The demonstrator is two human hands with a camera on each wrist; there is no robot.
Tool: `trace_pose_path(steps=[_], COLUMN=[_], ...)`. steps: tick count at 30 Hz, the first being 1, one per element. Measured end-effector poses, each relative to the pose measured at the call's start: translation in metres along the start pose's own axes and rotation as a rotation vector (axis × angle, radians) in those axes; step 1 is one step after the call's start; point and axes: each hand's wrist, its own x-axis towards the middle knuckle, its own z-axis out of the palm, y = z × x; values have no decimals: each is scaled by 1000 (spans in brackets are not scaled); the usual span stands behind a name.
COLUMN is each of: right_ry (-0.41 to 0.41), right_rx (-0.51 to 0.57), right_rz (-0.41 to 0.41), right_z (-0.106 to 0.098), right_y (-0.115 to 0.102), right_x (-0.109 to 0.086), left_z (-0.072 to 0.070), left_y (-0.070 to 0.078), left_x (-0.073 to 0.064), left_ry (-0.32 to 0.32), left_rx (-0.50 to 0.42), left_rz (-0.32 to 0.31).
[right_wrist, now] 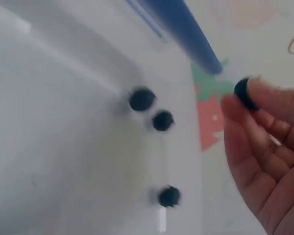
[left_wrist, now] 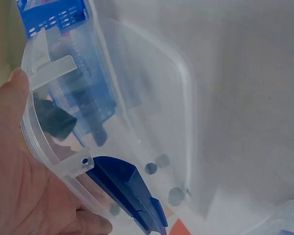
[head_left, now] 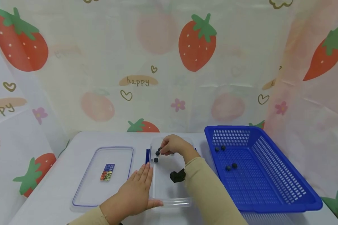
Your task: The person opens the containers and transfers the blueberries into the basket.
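- Held item: one small, dark, round ball (right_wrist: 243,93), between thumb and fingertips of the right hand (head_left: 176,146); in the right-wrist view, clear of the three loose balls near it.
- Right hand: clamped on that ball in a pinch, remaining fingers bent; in the head view it is over the far part of the clear container (head_left: 164,188).
- Loose balls (head_left: 156,160): same dark kind, three visible in the right-wrist view inside the container; two are close together, the third apart from them.
- Dark angular piece (head_left: 176,176): in the container, nearer the person than the balls, beside the right sleeve (head_left: 211,190). Its identity cannot be told.
- Left hand (head_left: 135,190): fingers extended and side by side, touching the container's left edge; thumb spread toward the near left corner. Nothing gripped.
- Blue clip (head_left: 147,155): on the container's left side, swung outward, just beyond the left fingertips.
- Clear lid (head_left: 114,148): flat, left of the container, blue line round its border; colourful label (head_left: 107,172) on it.
- Blue basket (head_left: 279,207): right of the container, perforated walls; four dark balls (head_left: 234,165) inside, in two pairs toward its left side.
- Support: white table (head_left: 54,187); strawberry-print backdrop (head_left: 166,103) behind.
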Motion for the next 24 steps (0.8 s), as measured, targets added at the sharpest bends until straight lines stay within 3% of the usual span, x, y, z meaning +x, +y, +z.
trace_pose_path(steps=[7, 16, 24], right_ry=[12, 35, -2], right_rx=[37, 97, 88], right_rz=[-23, -105, -101], right_z=[-26, -65, -77], right_y=[-4, -7, 2], right_x=[-8, -40, -52], left_z=[-1, 0, -1], left_y=[2, 3, 1], left_x=[0, 0, 1], left_ry=[0, 2, -11], left_rx=[13, 4, -9], left_rz=[-8, -4, -10])
